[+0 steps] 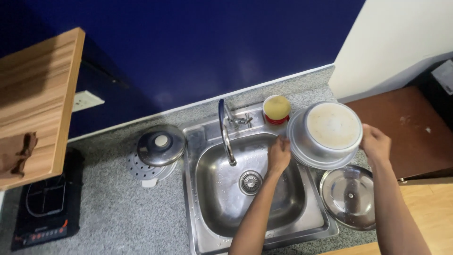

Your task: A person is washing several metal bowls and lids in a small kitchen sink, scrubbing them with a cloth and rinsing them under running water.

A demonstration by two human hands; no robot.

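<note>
Above the steel sink's right edge, the left hand and right hand clasp the rim of a tilted aluminium pot; residue coats its inside, so washing seems barely begun; tap not running.

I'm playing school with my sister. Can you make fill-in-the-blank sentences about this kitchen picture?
1. Both hands, left hand and right hand, hold a metal ____.
2. The pot is held upside down over the right edge of the ____.
3. On the counter right of the sink lies a flat metal ____.
4. The wall behind the tap is dark ____.

Missing words: pot; sink; lid; blue
</note>
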